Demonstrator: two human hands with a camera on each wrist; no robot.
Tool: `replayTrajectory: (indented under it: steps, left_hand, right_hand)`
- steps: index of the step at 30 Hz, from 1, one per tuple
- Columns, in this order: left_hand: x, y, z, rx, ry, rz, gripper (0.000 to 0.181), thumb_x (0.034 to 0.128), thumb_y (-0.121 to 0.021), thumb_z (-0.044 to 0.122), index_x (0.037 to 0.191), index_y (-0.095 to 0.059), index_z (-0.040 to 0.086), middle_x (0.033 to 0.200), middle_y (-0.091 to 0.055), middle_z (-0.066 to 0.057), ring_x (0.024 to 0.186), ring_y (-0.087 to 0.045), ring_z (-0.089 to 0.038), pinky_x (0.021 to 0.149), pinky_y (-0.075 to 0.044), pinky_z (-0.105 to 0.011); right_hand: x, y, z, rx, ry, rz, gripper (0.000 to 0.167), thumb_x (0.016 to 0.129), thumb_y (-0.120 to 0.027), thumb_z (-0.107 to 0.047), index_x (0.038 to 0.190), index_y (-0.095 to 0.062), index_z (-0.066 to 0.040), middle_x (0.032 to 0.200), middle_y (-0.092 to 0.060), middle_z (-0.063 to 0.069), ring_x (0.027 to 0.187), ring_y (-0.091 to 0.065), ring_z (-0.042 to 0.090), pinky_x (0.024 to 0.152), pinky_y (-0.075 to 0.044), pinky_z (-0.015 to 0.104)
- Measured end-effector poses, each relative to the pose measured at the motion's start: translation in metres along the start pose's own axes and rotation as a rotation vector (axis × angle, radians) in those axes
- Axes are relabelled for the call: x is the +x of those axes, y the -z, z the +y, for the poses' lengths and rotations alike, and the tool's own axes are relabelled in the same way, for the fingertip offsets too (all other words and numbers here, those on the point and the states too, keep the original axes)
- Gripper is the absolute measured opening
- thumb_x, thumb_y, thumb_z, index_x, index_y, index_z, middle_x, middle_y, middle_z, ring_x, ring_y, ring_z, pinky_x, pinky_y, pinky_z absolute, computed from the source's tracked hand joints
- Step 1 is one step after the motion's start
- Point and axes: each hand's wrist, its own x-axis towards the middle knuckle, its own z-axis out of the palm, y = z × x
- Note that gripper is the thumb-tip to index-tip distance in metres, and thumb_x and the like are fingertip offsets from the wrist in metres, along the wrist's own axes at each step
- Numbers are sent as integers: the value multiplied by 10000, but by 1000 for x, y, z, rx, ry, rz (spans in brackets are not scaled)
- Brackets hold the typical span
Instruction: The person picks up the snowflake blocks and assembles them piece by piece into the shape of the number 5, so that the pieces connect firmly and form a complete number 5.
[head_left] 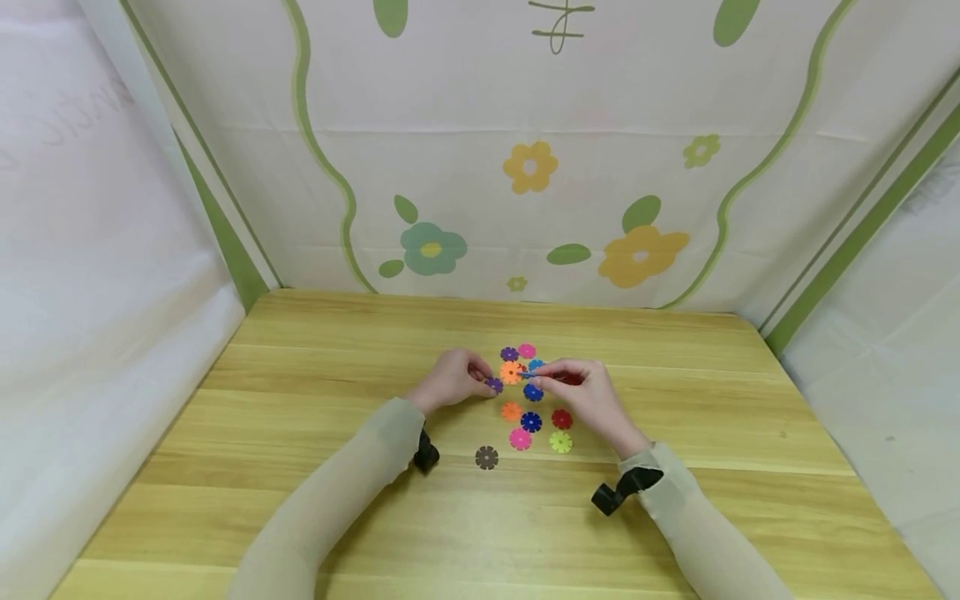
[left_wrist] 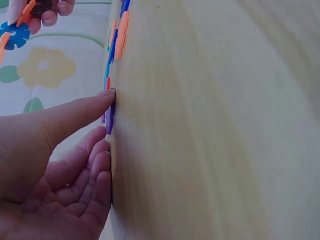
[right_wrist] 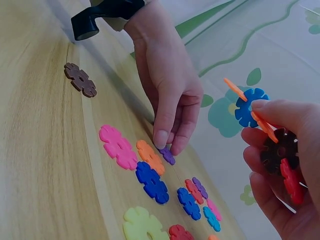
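My left hand (head_left: 452,379) is low at the table, thumb and fingertips pinching a purple notched disc (right_wrist: 168,156); in the left wrist view the thumb lies on the disc's (left_wrist: 111,120) edge. Raised above the table, my right hand (right_wrist: 300,117) grips several discs joined together: a blue disc (right_wrist: 246,111) between two orange ones, then a dark brown disc (right_wrist: 275,154) and a red disc (right_wrist: 291,181). Its thumb presses near the blue disc. The joined piece's front orange disc (head_left: 511,372) faces the head camera, beside the left hand.
Loose discs lie flat between and in front of the hands, among them a pink disc (head_left: 521,439), a yellow-green disc (head_left: 561,442) and a red disc (head_left: 562,419). A brown disc (head_left: 487,457) lies nearest me. A flowered cloth (head_left: 480,167) stands behind the table.
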Motion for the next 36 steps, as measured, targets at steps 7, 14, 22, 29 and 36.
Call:
replayTrajectory:
  steps: [7, 14, 22, 29, 36]
  left_hand:
    - [1, -1, -1, -2, 13, -2, 256, 808, -893, 155, 988, -735, 62, 901, -657, -9, 838, -606, -171, 777, -529, -309]
    - [-1, 3, 2, -15, -17, 1, 210, 822, -876, 111, 951, -723, 45, 861, -666, -10, 786, -624, -171, 748, -534, -309]
    - [-4, 0, -2, -62, -43, -19, 185, 834, -859, 84, 928, -700, 66, 824, -688, 5, 761, -655, -155, 721, -550, -296]
    - [-13, -2, -4, -115, -80, -21, 146, 867, -834, 121, 998, -771, 111, 871, -709, 39, 819, -661, -151, 744, -552, -314]
    - [-22, -2, 2, -169, -92, 39, 120, 868, -831, 137, 967, -765, 154, 892, -712, 50, 841, -666, -156, 768, -565, -322]
  right_hand:
    - [-1, 1, -1, -21, -5, -4, 168, 923, -791, -252, 1030, -808, -123, 998, -755, 30, 845, -652, 253, 671, -534, 262]
    - [0, 1, 1, -26, -11, 0, 160, 919, -794, -278, 1021, -812, -156, 987, -755, 6, 846, -650, 309, 681, -559, 354]
    - [-1, 2, 4, -13, -6, 1, 162, 918, -796, -252, 1030, -810, -136, 979, -755, 24, 868, -662, 374, 703, -577, 424]
    - [0, 2, 6, -18, -10, 21, 155, 919, -792, -298, 1023, -813, -184, 1000, -757, -7, 872, -666, 268, 705, -565, 367]
    - [1, 3, 8, -1, 4, 42, 175, 927, -785, -277, 1047, -805, -151, 1024, -757, 3, 926, -676, 248, 758, -570, 351]
